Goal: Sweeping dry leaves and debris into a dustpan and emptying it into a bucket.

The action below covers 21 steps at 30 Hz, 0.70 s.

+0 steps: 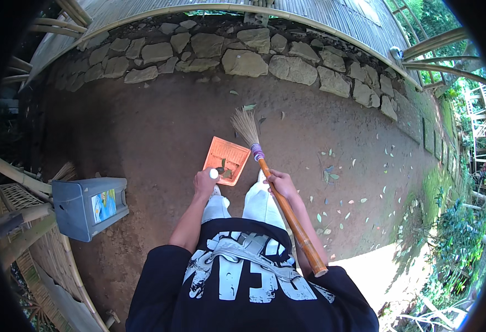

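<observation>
My left hand grips the handle of an orange plastic dustpan, its white handle end showing at the thumb. A few leaves lie in the pan. My right hand is closed around the bamboo handle of a stick broom. Purple binding ties the broom's bristles, which point away from me, to the right of the pan's far edge. A green leaf lies by the bristle tips, and a darker leaf is just right of them.
A stone border runs below a bamboo-slat platform ahead. A grey plastic bin stands at left beside bamboo railings. Scattered leaves dot the bare dirt ground to the right, near green plants.
</observation>
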{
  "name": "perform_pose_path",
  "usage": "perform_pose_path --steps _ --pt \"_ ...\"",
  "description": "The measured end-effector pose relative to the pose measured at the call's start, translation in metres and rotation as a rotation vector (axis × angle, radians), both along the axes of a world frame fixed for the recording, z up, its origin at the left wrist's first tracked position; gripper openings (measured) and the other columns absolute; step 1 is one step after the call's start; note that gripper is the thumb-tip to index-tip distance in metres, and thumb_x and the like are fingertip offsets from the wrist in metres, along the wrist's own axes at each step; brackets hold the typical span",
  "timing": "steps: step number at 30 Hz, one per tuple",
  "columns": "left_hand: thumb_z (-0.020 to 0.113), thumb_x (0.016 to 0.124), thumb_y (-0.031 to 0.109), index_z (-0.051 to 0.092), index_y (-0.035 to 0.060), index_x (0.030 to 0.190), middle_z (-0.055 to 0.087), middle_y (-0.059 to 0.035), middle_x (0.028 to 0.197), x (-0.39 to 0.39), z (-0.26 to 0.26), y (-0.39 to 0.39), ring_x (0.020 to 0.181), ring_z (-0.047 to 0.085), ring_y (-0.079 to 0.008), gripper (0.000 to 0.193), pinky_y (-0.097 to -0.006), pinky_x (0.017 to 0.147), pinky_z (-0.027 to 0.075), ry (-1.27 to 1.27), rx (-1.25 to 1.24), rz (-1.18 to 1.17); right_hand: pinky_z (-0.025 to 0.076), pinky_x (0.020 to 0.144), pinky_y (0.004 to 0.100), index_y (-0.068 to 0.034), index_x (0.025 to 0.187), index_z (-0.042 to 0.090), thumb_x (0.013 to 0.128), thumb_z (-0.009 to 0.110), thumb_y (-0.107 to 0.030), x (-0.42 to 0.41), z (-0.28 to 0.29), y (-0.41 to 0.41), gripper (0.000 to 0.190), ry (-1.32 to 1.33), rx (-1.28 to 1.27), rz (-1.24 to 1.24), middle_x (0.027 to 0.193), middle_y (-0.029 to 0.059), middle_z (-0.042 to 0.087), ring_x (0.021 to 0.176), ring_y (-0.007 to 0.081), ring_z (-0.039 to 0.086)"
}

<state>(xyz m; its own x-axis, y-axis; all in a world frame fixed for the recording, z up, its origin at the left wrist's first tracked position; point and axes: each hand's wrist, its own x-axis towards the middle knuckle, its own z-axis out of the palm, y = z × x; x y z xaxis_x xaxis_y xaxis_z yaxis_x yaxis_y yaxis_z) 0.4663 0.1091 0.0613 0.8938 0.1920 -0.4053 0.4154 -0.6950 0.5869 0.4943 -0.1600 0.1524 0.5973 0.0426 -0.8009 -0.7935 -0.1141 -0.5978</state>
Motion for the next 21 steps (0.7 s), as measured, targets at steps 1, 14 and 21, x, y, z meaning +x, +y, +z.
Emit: perform_pose_path --steps 1,14,21 --pt "0.076 0.068 0.024 0.066 0.0107 0.093 0.066 -0.0153 0.085 0.001 -0.003 -0.011 0.083 0.064 -0.0325 0.030 -0.0429 0.070 0.050 0.003 0.002 0.004 0.044 0.043 0.0243 0.001 0.133 0.042 0.086 0.048 -0.007 0.009 -0.006 -0.006 0.047 0.003 0.002 0.004 0.083 0.0099 0.062 0.048 0.0109 0.051" --pt "0.071 0.070 0.011 0.067 0.0155 0.100 0.066 -0.0165 0.090 -0.004 -0.033 -0.140 0.084 0.064 -0.0319 0.030 -0.0415 0.074 0.051 0.177 -0.008 0.109 0.049 0.047 0.0313 0.000 0.116 0.059 0.078 0.049 -0.010 0.090 -0.086 -0.078 0.041 -0.043 -0.242 0.491 0.068 0.0110 0.061 0.048 0.0167 0.058" --pt "0.069 0.071 0.011 0.068 0.0160 0.098 0.066 -0.0171 0.088 -0.018 -0.063 -0.155 0.084 0.064 -0.0326 0.027 -0.0414 0.074 0.051 0.135 -0.006 0.264 0.044 0.043 0.0277 0.001 0.118 0.057 0.081 0.052 -0.009 0.053 -0.052 -0.123 0.039 0.181 -0.140 0.557 0.068 0.0071 0.060 0.047 0.0123 0.052"
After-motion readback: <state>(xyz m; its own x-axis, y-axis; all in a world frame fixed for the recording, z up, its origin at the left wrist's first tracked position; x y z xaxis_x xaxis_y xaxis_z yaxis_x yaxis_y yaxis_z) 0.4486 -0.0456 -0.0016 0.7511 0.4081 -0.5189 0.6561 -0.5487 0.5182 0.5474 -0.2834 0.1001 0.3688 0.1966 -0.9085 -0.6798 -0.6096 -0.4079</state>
